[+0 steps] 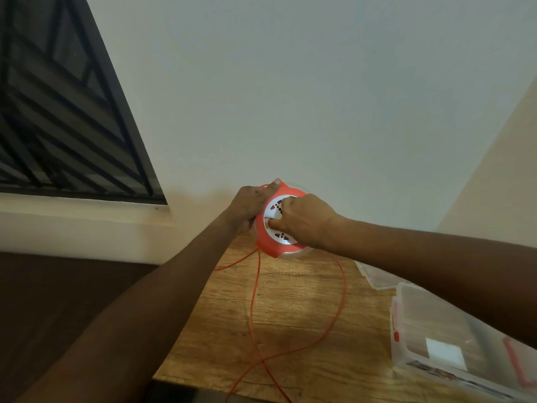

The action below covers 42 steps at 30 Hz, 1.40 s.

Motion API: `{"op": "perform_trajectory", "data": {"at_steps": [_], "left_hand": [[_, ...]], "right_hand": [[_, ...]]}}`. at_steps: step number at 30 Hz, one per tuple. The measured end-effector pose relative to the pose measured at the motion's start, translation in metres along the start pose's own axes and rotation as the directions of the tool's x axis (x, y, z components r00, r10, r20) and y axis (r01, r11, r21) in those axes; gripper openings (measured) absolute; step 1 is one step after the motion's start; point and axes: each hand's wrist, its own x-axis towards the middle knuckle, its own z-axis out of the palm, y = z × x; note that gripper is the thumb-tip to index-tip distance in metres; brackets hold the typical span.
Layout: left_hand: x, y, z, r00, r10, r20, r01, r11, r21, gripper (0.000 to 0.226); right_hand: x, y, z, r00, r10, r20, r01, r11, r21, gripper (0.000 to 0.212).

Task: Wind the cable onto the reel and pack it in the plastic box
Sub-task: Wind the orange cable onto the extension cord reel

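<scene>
An orange cable reel [268, 242] with a white socket face is held up above the far end of the wooden table. My left hand [251, 206] grips its left rim, thumb along the top edge. On the white face rests my right hand [305, 221], fingers closed around the centre. A thin orange cable [338, 309] hangs from the reel and loops across the table [220, 330], crossing itself near the front edge. The clear plastic box [430, 333] with red clips stands open at the right, partly behind my right forearm.
The box's clear lid [374, 279] lies flat on the table behind the box. A white wall rises right behind the table. A dark barred window [58, 112] is at the left, with dark floor below it.
</scene>
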Motion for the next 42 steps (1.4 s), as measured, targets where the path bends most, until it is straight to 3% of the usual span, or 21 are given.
{"op": "perform_trajectory", "data": {"at_steps": [5, 8, 10, 12, 15, 16, 17, 18, 19, 22, 24, 26, 29, 34, 42], "left_hand": [[0.0, 0.002, 0.004, 0.997, 0.046, -0.057, -0.045, 0.999, 0.014, 0.044], [-0.001, 0.006, 0.01, 0.976, 0.105, -0.188, -0.113, 0.993, -0.033, 0.054], [0.0, 0.008, 0.017, 0.947, 0.147, -0.285, -0.166, 0.985, -0.042, 0.05], [0.0, 0.01, 0.024, 0.913, 0.219, -0.344, -0.223, 0.974, 0.028, 0.043], [0.0, 0.007, 0.029, 0.881, 0.264, -0.393, -0.244, 0.964, 0.101, 0.041], [0.001, 0.006, 0.027, 0.888, 0.246, -0.388, -0.227, 0.969, 0.096, 0.043], [0.002, 0.004, 0.024, 0.9, 0.224, -0.375, -0.204, 0.975, 0.091, 0.046], [0.003, 0.003, 0.02, 0.914, 0.196, -0.356, -0.177, 0.98, 0.085, 0.052], [0.005, 0.002, 0.017, 0.928, 0.163, -0.336, -0.148, 0.986, 0.071, 0.057], [0.006, 0.002, 0.012, 0.948, 0.092, -0.305, -0.097, 0.995, -0.001, 0.053], [0.006, 0.004, 0.009, 0.955, 0.076, -0.288, -0.075, 0.997, 0.013, 0.058], [0.006, 0.004, 0.008, 0.963, 0.081, -0.255, -0.075, 0.997, 0.031, 0.06], [0.006, 0.005, 0.009, 0.974, 0.107, -0.2, -0.097, 0.994, 0.057, 0.047], [0.005, 0.005, 0.01, 0.983, 0.117, -0.143, -0.1, 0.987, 0.122, 0.041], [0.003, 0.004, 0.017, 0.988, 0.142, -0.058, -0.133, 0.981, 0.145, 0.058]], "right_hand": [[0.003, 0.004, 0.011, 0.995, 0.027, -0.096, -0.028, 1.0, -0.007, 0.071], [0.007, 0.006, 0.02, 0.927, 0.335, -0.166, -0.276, 0.912, 0.303, 0.062], [0.011, 0.004, 0.026, 0.826, 0.555, -0.098, -0.42, 0.722, 0.55, 0.063], [0.015, -0.003, 0.03, 0.696, 0.713, 0.082, -0.497, 0.396, 0.772, 0.068], [0.021, -0.012, 0.029, 0.547, 0.691, 0.472, -0.383, -0.295, 0.875, 0.071], [0.023, -0.015, 0.03, 0.538, 0.654, 0.531, -0.333, -0.415, 0.847, 0.069], [0.022, -0.017, 0.03, 0.553, 0.634, 0.542, -0.315, -0.443, 0.839, 0.067], [0.02, -0.019, 0.03, 0.583, 0.638, 0.503, -0.319, -0.39, 0.864, 0.064], [0.015, -0.02, 0.029, 0.618, 0.661, 0.426, -0.34, -0.264, 0.903, 0.058], [-0.002, -0.011, 0.029, 0.71, 0.698, 0.095, -0.453, 0.349, 0.821, 0.039], [-0.011, 0.0, 0.029, 0.825, 0.559, -0.076, -0.403, 0.678, 0.614, 0.041], [-0.016, 0.01, 0.029, 0.938, 0.317, -0.143, -0.219, 0.857, 0.467, 0.045], [-0.016, 0.021, 0.028, 0.992, 0.036, -0.125, 0.002, 0.958, 0.287, 0.054], [-0.016, 0.034, 0.023, 0.982, -0.162, -0.097, 0.174, 0.976, 0.128, 0.065], [-0.008, 0.03, 0.006, 0.957, -0.255, 0.136, 0.259, 0.966, -0.009, 0.054]]}}
